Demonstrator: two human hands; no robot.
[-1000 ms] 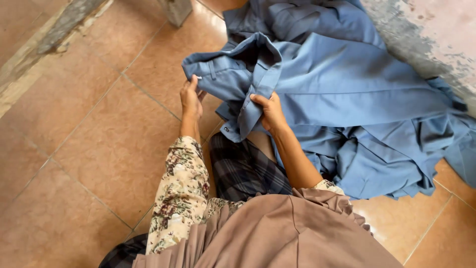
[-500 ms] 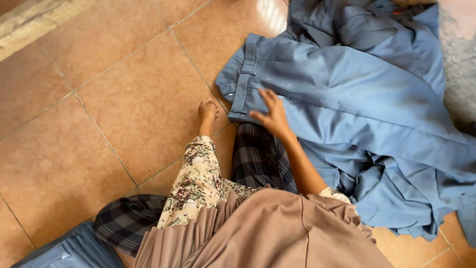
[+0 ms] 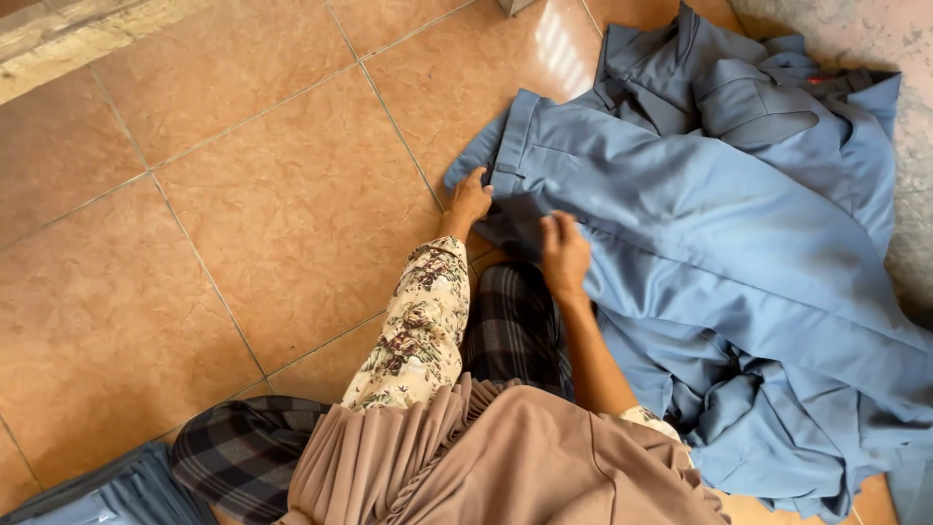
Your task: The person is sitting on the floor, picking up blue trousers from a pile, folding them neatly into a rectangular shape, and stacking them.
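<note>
A pair of blue trousers [image 3: 680,194] lies spread on the tiled floor [image 3: 262,214], its waistband toward the left. My left hand [image 3: 469,199] grips the near corner of the waistband, fingers curled on the cloth. My right hand [image 3: 564,255] rests palm down on the trouser fabric just below the waistband, fingers bent and pressing it flat. My left arm wears a floral sleeve; my right forearm is bare.
More blue garments [image 3: 777,87] lie heaped behind and to the right, against a rough grey wall [image 3: 904,175]. A dark checked cloth [image 3: 510,331] covers my legs. Folded blue-grey fabric [image 3: 107,491] sits at the bottom left. A raised stone edge [image 3: 87,39] runs along the top left.
The trousers, held up and bunched a second ago, now lie flat on the floor. Both hands have come down onto the waistband area, the left at its corner.
</note>
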